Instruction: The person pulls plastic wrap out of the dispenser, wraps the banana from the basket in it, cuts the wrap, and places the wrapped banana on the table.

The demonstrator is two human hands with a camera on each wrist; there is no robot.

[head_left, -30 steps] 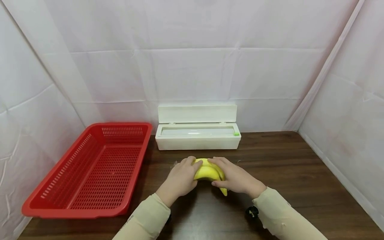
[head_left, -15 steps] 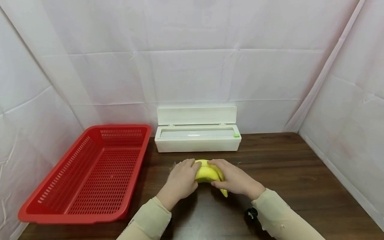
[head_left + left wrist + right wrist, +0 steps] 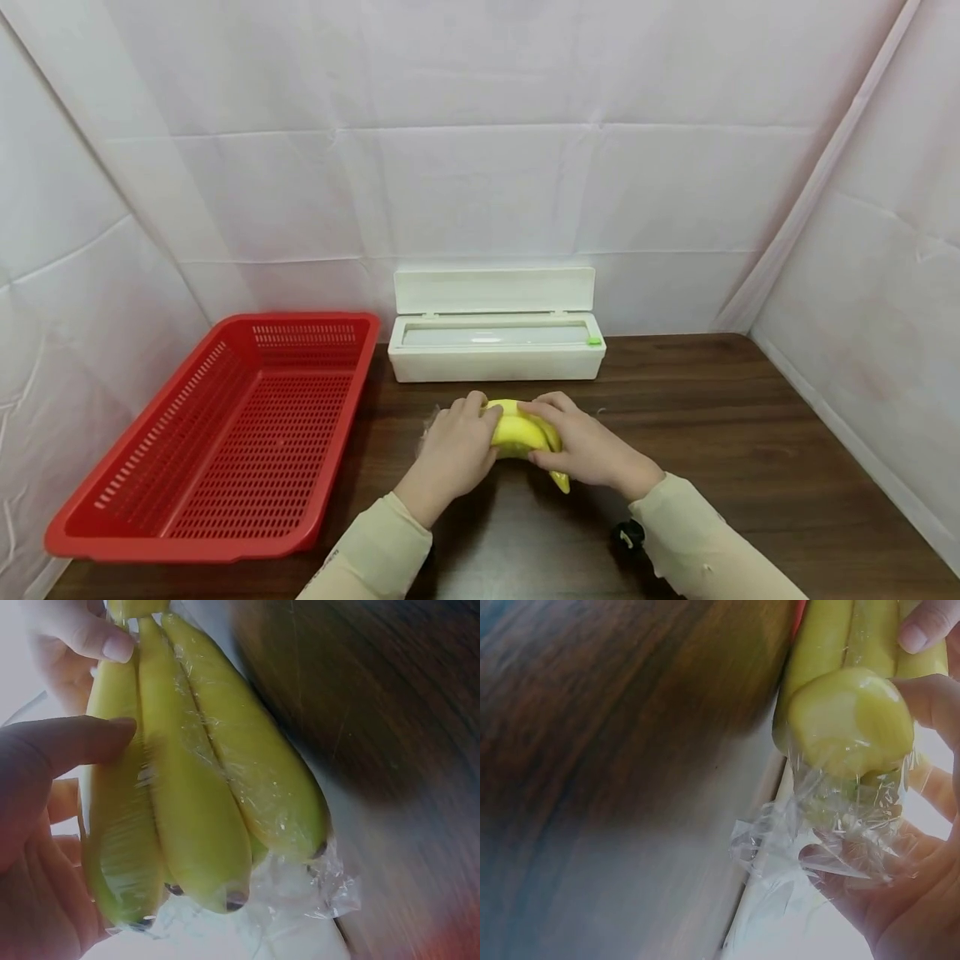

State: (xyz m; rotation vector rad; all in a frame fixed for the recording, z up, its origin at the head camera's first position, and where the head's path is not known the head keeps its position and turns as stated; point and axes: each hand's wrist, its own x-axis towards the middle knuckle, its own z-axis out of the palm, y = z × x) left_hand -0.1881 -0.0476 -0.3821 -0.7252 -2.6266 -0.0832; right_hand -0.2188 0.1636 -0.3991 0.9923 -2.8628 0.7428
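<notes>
A bunch of yellow bananas [image 3: 517,431] lies across the middle of the table, with my hands at its two ends. My left hand [image 3: 457,446] grips the end with the dark tips, its thumb along one banana. At the stem end, my right hand [image 3: 588,442] holds on with its thumb at the near side and fingers over the top. Clear cling film [image 3: 832,847] covers the bunch in both wrist views. Past the stem it hangs crumpled and loose beside the right fingers, and more loose cling film [image 3: 300,889] sticks out beyond the dark tips.
A white cling film dispenser [image 3: 495,364] stands behind the bananas, its lid raised and a green slider at its right end. To the left is a red slotted basket [image 3: 187,547]. White cloth [image 3: 465,183] encloses the back and sides of the dark wooden table [image 3: 750,467].
The bananas stay nearly in place. Fingers of both hands have bent up slightly at the far side, and my left hand has shifted a little to the right.
</notes>
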